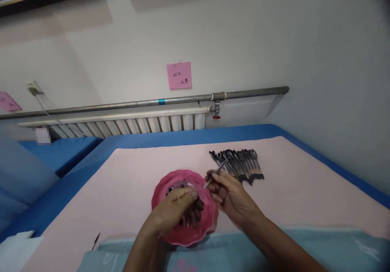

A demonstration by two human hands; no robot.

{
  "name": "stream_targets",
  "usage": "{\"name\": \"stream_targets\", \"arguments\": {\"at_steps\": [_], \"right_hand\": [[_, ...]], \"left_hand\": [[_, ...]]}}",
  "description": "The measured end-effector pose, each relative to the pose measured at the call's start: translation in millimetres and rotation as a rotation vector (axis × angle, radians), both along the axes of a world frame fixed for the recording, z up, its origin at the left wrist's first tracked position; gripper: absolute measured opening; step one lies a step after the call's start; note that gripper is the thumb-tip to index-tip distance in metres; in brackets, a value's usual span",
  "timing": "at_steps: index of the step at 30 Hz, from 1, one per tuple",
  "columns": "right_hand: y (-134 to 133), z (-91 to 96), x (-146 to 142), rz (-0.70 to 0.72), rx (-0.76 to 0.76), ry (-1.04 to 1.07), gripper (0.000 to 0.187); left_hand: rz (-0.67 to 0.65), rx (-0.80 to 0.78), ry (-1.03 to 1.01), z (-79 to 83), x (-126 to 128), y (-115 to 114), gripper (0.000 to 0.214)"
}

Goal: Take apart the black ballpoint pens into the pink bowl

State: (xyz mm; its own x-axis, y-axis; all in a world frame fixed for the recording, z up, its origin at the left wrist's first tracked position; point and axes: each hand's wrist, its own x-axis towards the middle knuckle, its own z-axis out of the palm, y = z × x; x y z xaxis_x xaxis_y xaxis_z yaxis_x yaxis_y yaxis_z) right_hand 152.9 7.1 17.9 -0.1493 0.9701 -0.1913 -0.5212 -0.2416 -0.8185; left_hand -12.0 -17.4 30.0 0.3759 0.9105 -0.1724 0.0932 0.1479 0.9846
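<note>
A pink scalloped bowl (158, 195) sits on the pink sheet near me, with small dark parts inside. My left hand (175, 209) reaches into the bowl, fingers curled down onto those dark parts. My right hand (227, 193) hovers just right of the bowl, its fingers pinched around a thin pen (217, 170) that points up and away. Behind that hand a row of black pens (240, 164) lies side by side on the sheet.
The pink sheet (128, 182) covers a blue table (183, 136) against a white wall with a radiator (122, 126) and pipe. A light blue towel (319, 247) lies along the near edge. One loose dark pen (96, 240) lies at the lower left.
</note>
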Motion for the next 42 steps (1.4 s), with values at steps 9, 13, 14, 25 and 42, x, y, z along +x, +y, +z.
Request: {"name": "stream_targets", "arguments": {"at_steps": [9, 13, 14, 25, 42], "right_hand": [[-8, 0.0, -5, 0.208, 0.074, -0.311, 0.017], [-15, 1.3, -10, 0.319, 0.075, -0.322, 0.014], [-17, 2.3, -11, 0.363, 0.074, -0.329, 0.013], [-31, 7.7, -20, 0.62, 0.106, -0.323, 0.009], [-30, 20.7, -8, 0.793, 0.172, -0.687, 0.003]], "left_hand": [[0.033, 0.123, 0.388, -7.9, -29, 9, 0.011], [0.163, 0.134, 0.251, -2.3, -26, 10, 0.017], [0.218, 0.092, 0.177, -0.8, -23, 11, 0.021], [0.19, -0.176, -0.51, -2.0, -9, 9, 0.023], [0.835, 0.038, -0.727, 8.2, -49, 26, 0.032]]}}
